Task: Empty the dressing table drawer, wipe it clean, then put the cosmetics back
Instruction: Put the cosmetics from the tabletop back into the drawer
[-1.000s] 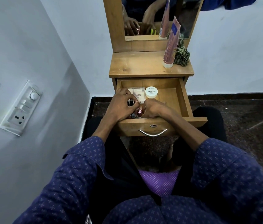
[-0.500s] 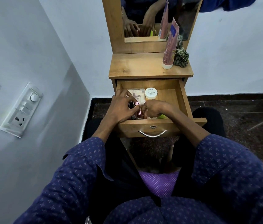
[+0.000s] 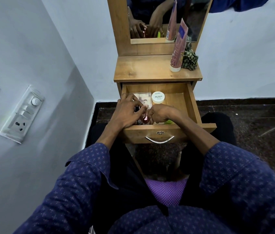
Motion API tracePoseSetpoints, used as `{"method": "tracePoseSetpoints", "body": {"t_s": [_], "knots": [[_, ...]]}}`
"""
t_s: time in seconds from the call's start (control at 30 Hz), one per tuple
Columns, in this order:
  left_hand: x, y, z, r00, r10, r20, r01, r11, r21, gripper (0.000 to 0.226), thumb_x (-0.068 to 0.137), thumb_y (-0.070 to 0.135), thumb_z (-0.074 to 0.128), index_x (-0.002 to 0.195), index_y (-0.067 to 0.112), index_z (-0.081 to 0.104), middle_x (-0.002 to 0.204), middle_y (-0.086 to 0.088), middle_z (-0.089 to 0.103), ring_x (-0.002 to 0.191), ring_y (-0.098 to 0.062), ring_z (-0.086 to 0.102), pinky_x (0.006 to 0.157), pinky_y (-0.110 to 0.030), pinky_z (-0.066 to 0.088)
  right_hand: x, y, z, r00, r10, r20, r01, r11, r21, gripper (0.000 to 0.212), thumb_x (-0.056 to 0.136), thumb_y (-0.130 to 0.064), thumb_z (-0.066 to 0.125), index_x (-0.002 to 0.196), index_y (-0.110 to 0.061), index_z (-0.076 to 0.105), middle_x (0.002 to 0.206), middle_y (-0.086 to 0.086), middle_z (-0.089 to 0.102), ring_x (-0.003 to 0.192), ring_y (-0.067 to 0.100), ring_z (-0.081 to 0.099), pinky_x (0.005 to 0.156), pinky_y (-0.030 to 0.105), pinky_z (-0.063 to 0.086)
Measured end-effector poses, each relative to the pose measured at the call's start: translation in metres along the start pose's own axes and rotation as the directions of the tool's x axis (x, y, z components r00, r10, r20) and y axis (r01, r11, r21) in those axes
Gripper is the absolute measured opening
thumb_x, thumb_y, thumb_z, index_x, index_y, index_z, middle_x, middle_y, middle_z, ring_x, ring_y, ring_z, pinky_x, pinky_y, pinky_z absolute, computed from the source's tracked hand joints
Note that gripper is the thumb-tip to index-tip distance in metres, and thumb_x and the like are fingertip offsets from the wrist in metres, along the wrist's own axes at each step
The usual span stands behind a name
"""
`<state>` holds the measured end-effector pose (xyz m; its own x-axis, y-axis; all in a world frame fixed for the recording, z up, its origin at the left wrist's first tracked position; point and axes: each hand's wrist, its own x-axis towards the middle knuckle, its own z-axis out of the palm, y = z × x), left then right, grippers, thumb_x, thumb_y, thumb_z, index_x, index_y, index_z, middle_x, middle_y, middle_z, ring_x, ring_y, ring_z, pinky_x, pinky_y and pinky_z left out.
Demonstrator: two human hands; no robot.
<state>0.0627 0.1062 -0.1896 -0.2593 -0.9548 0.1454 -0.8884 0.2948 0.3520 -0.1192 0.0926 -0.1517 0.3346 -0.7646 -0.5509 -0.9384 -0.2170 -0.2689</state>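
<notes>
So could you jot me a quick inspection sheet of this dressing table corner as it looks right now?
Surface: wooden tabletop, mostly bare.
Job's things: drawer open; inside, nail polish jar, clear box, small bottles, green item.
Clutter: pink tube upright, green scrunchie beside it.
Grips: left hand and right hand in the drawer among the bottles; what each holds is unclear.
Cables: nothing seen.
Surroundings: mirror, wall switchboard, dark floor.

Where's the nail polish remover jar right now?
The white jar sits inside the open drawer, toward its back, just right of the clear box.
</notes>
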Motion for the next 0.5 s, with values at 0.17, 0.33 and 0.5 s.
{"method": "tracePoseSetpoints", "body": {"t_s": [0.17,0.33,0.5], "knots": [[-0.002,0.001,-0.003,1.000,-0.020,-0.009,0.019,0.997,-0.074,0.051,0.110,0.045,0.035,0.129,0.014,0.072,0.130,-0.004,0.058,0.126,-0.022,0.041,0.106,-0.050,0.038,0.011,-0.002,0.003,0.975,0.153,-0.162,-0.129,0.980,0.150,0.025,0.095,-0.011,0.055,0.108,-0.016,0.076,0.109,0.000,0.075,0.113,0.025,0.059,0.116,0.059,0.019],[0.000,-0.003,-0.002,1.000,-0.017,0.018,0.018,0.998,-0.059,0.052,0.107,0.043,0.036,0.135,0.015,0.070,0.133,-0.003,0.057,0.128,-0.022,0.039,0.107,-0.050,0.036,0.018,-0.006,0.010,0.974,0.156,-0.161,-0.110,0.958,0.266,0.021,0.096,-0.016,0.057,0.105,-0.012,0.075,0.094,0.003,0.078,0.101,0.020,0.069,0.101,0.041,0.047],[0.003,-0.006,0.002,0.999,-0.014,0.032,0.014,1.000,-0.023,0.054,0.101,0.050,0.040,0.129,0.018,0.074,0.133,-0.001,0.058,0.131,-0.023,0.039,0.109,-0.051,0.037,0.020,-0.008,0.009,0.973,0.189,-0.132,-0.146,0.948,0.282,0.019,0.094,-0.017,0.060,0.104,-0.014,0.076,0.093,0.000,0.079,0.103,0.017,0.068,0.110,0.049,0.039]]}}
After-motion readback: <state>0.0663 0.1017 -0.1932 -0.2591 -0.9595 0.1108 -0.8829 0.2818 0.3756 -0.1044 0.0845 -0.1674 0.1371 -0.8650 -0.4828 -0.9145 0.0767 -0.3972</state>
